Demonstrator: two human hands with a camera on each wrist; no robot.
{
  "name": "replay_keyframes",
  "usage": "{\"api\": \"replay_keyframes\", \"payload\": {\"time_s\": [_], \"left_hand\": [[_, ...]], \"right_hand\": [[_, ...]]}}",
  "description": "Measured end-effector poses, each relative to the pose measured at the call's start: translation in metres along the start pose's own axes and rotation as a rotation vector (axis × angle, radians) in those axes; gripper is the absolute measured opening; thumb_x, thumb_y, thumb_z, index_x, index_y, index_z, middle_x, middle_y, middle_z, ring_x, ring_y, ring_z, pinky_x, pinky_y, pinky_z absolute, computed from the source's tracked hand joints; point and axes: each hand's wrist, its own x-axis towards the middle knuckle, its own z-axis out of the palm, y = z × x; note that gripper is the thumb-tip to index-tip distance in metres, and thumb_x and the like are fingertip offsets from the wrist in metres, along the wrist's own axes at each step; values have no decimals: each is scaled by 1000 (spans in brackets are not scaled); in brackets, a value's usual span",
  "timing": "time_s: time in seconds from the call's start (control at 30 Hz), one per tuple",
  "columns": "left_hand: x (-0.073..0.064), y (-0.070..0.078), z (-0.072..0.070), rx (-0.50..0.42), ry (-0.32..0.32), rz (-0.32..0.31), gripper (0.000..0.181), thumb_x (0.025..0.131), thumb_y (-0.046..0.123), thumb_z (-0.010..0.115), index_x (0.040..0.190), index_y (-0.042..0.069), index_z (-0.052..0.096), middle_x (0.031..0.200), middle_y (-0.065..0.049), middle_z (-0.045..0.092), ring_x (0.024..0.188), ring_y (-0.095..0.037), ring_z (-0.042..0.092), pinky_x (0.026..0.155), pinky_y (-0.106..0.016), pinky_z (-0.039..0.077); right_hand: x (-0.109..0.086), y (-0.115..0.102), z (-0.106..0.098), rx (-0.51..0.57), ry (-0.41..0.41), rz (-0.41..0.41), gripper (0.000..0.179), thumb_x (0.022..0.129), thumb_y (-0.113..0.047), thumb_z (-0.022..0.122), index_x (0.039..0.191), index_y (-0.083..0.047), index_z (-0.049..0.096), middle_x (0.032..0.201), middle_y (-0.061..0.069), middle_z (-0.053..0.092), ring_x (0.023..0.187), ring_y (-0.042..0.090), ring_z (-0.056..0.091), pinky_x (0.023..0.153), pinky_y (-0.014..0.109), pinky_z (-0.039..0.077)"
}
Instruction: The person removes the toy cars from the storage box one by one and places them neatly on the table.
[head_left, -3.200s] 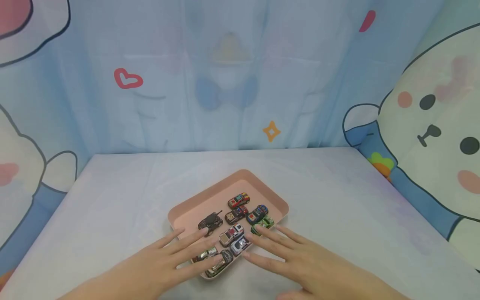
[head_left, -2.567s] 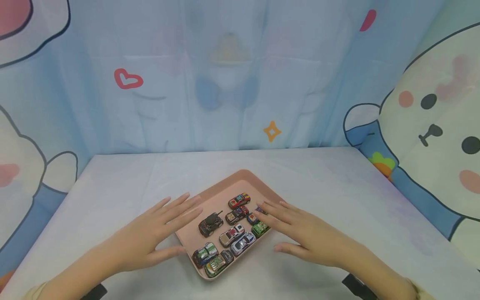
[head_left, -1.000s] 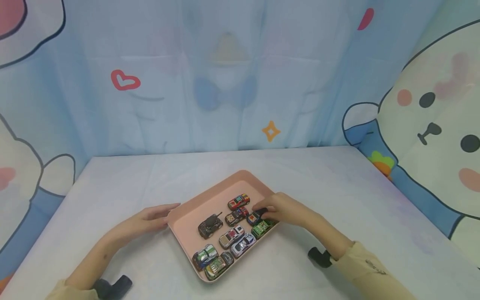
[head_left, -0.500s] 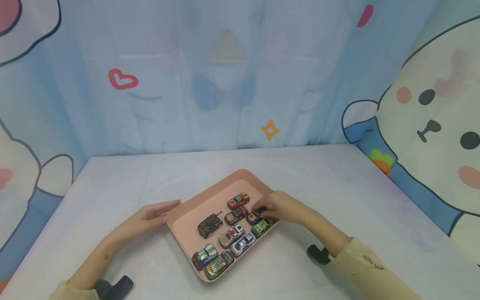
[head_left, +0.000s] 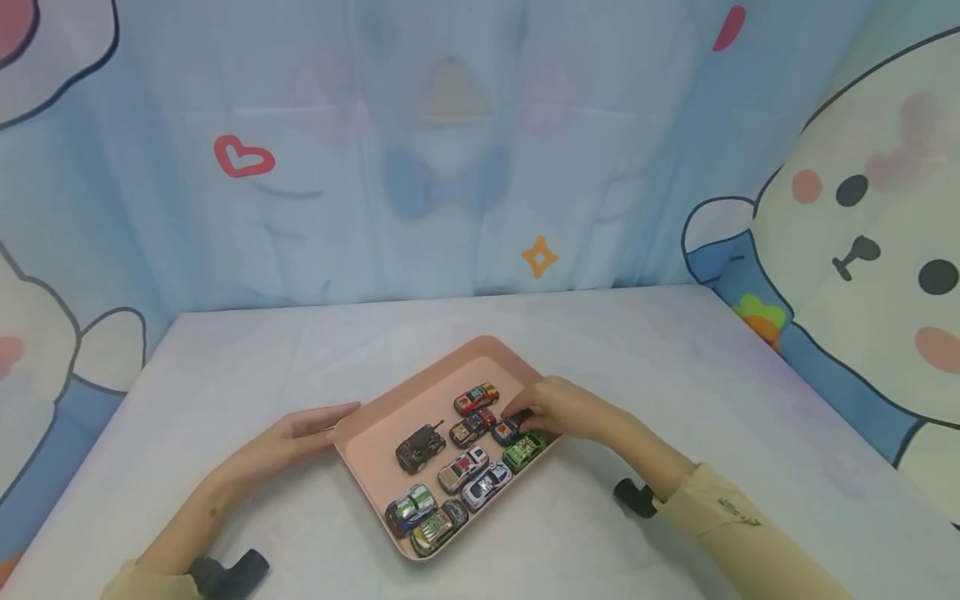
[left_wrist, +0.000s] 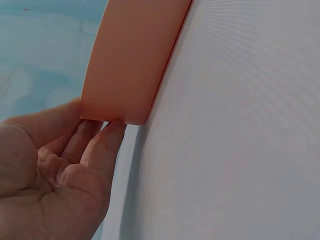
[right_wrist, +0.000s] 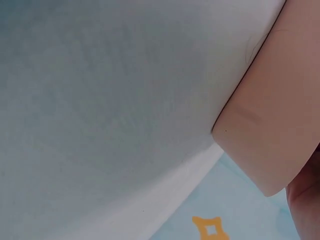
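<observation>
A shallow pink tray [head_left: 405, 387] lies on the white-covered table with several small toy cars in it. At its left corner my left hand [head_left: 281, 442] holds the tray, the thumb and fingers set around the corner. The left wrist view shows the fingertips [left_wrist: 117, 126] against the tray's outer wall. My right hand [head_left: 566, 408] reaches over the right rim, and its fingers pinch a blue toy car [head_left: 506, 431], partly hidden by them. A green toy car [head_left: 523, 452] lies just below that hand. In the right wrist view the tray's wall [right_wrist: 272, 120] covers most of the hand.
Also in the tray are a dark toy vehicle with a barrel [head_left: 420, 448], a red toy car [head_left: 476, 399], a white police-style car [head_left: 486, 486] and several others. A blue cartoon curtain [head_left: 337, 217] hangs behind the table [head_left: 675, 375].
Both hands, earlier spread flat above the tray, have moved outward and down: the left to the tray's left corner, the right onto the blue toy car. They barely move in the last second.
</observation>
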Motion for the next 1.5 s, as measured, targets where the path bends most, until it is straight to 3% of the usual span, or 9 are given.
{"api": "replay_keyframes", "payload": {"time_s": [0.2,0.47,0.73,0.97,1.2,1.4,1.5], "left_hand": [[1,-2,-1,-21,-12,8,51,96,22,54,141,2,40,144,-11,37,133,-25,30,107,-46,19],[0,-2,1,21,-12,27,49,97,24,52,141,6,41,144,-9,37,133,-24,29,106,-42,22],[0,-2,2,16,-6,22,49,97,23,53,141,5,41,144,-10,38,133,-26,29,107,-47,19],[1,-2,1,6,-15,19,49,97,23,53,141,4,41,144,-11,37,134,-27,28,107,-47,17],[-2,-1,0,3,-20,29,49,97,23,52,141,4,41,144,-11,37,133,-26,30,104,-28,27],[-3,-1,0,7,-9,21,50,97,24,52,141,3,41,144,-12,37,133,-28,29,107,-47,19],[-2,-2,0,9,-5,17,50,96,24,53,140,3,41,144,-12,37,134,-29,27,107,-49,17]], "right_hand": [[-3,-1,-1,-24,22,11,26,79,-12,75,104,-8,71,100,-1,69,92,13,63,80,27,50],[-16,-2,-13,-45,80,25,27,80,-9,74,107,-8,70,95,-4,68,87,10,62,77,28,51],[-38,-7,-35,-35,136,87,32,79,-3,73,111,-7,69,105,1,68,100,21,62,84,34,50],[-73,14,-42,-21,215,99,33,75,1,75,108,-5,70,103,4,68,96,22,63,79,39,52],[-102,39,-38,37,240,222,30,76,-2,75,106,-2,70,102,8,68,93,26,64,77,42,52],[-110,50,-27,69,195,275,27,78,-8,74,105,-2,71,102,11,68,96,29,63,77,41,52],[-110,51,-22,99,190,275,27,78,-10,75,104,-3,72,101,10,68,95,28,63,77,41,52]]}}
